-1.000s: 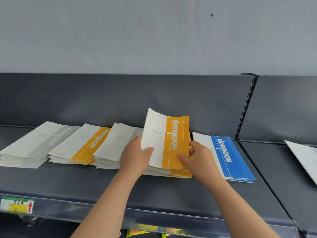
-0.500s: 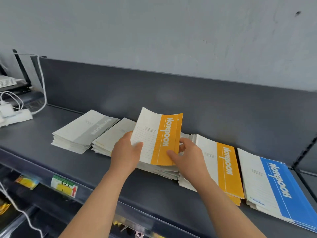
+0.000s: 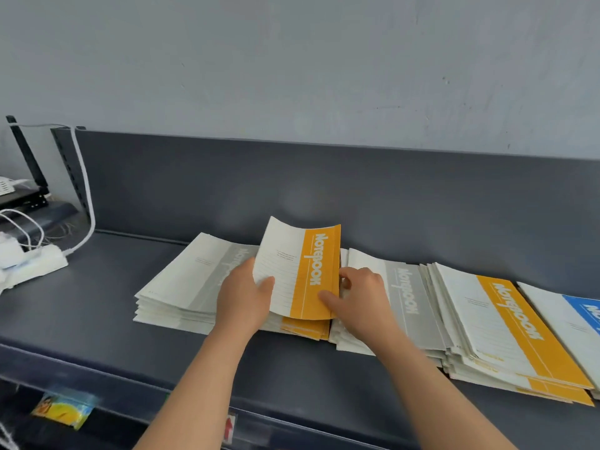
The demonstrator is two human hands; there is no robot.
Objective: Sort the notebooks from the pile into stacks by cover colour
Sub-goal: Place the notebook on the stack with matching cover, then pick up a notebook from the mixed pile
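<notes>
The left hand (image 3: pixel 242 298) and right hand (image 3: pixel 363 300) are gripping the orange notebook (image 3: pixel 319 271) and bringing it leftward off the pile (image 3: pixel 402 300) to hover above the orange stack (image 3: pixel 306 329) on the shelf (image 3: pixel 97 303), seemingly about to lay it down.

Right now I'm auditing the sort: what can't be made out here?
Head view only:
Blue stack: cut off by the right edge.
Pile under the raised orange notebook: top cover hidden by it and the left hand.
Shelf-edge label: blurred, too small to read.
</notes>
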